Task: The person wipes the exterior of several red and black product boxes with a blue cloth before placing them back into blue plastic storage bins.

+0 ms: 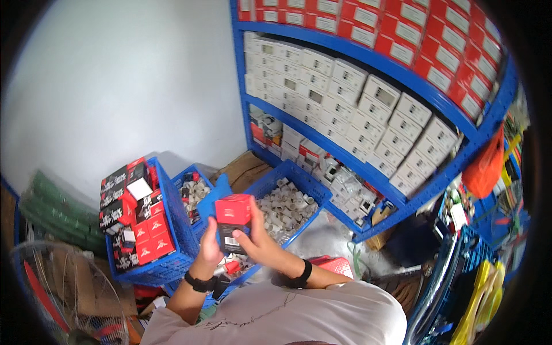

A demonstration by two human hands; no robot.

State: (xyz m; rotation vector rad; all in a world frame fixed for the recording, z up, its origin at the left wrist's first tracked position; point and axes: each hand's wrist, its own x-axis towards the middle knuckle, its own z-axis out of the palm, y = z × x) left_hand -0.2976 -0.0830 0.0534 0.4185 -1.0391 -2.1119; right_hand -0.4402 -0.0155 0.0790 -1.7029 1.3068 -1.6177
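Note:
Between my hands a small red-and-black cardboard box (233, 224) is held up, its red end away from me and its printed black part nearer. My right hand (257, 242) grips it along the right side, the thumb lying across the black face. Along the left edge is my left hand (209, 248), thumb up beside the box and fingers mostly hidden behind it. Beyond the box, white plastic pipe fittings (284, 205) fill a blue plastic crate (321, 195). Left of my hands, a taller blue crate (179, 220) is heaped with red-and-black boxes (151, 235).
A blue metal shelving rack (358, 43) with stacked white boxes (340, 92) and red boxes (396, 39) runs along the right. A smaller crate of fittings (195, 189) stands near the wall. At lower left is a wire-caged fan (71, 297); an orange plastic bag (484, 166) hangs from the rack.

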